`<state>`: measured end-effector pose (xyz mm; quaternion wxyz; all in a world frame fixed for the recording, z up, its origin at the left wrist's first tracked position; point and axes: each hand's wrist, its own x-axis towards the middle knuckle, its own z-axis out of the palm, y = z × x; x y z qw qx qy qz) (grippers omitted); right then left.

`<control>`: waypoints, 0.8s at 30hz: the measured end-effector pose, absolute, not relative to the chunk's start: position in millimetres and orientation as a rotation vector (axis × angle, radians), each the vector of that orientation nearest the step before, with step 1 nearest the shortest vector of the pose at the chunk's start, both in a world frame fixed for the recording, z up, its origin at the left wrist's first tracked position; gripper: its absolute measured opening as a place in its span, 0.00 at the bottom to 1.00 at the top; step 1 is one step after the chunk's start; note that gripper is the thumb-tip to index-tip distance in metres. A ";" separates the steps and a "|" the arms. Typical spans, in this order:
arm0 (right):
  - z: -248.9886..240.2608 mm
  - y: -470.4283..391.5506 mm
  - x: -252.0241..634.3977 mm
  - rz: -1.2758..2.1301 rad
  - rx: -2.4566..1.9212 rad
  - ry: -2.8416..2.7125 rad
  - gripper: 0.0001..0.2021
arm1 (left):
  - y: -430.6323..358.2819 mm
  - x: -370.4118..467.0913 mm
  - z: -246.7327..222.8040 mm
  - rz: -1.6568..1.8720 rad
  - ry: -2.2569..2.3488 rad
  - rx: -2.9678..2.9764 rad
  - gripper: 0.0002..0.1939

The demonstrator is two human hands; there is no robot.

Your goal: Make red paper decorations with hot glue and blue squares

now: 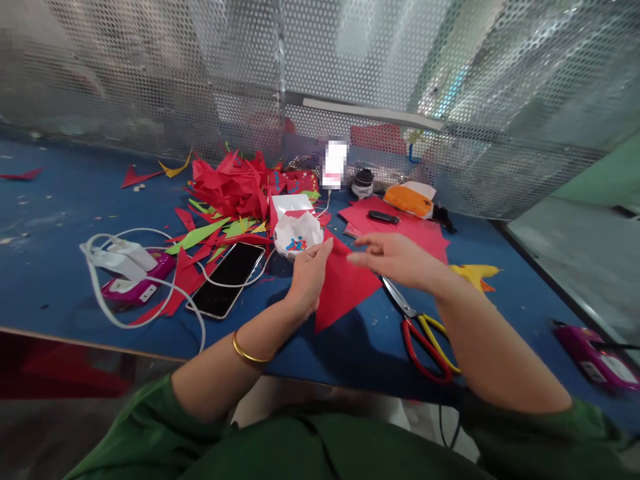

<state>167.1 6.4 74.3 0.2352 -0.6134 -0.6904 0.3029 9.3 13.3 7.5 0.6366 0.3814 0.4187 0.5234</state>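
My left hand pinches the upper left edge of a red sheet of paper, which looks folded into a triangle. Just right of the paper's top, my right hand hovers with its fingers loosely bent and apart, holding nothing that I can see. Below that hand lie scissors with one red and one yellow handle, blades toward the paper. Behind my left hand stands a white-lined bowl with small blue and orange bits in it.
A heap of red paper scraps lies at the back left. A black-screened phone, white cables and a purple power strip take up the left side. Red sheets lie at the back right; another purple power strip sits far right.
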 end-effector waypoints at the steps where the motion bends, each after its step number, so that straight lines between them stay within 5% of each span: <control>1: 66.5 -7.6 168.9 0.794 -1.660 -1.867 0.23 | 11.9 10.0 8.3 1.210 0.922 0.875 0.21; 6: 30.6 -45.8 174.8 0.728 -1.592 -1.622 0.12 | 1.2 14.6 14.8 1.126 0.740 0.921 0.20; 24: 5.6 -85.6 182.1 0.963 -1.400 -1.232 0.10 | -18.6 19.3 16.6 1.122 0.901 0.764 0.20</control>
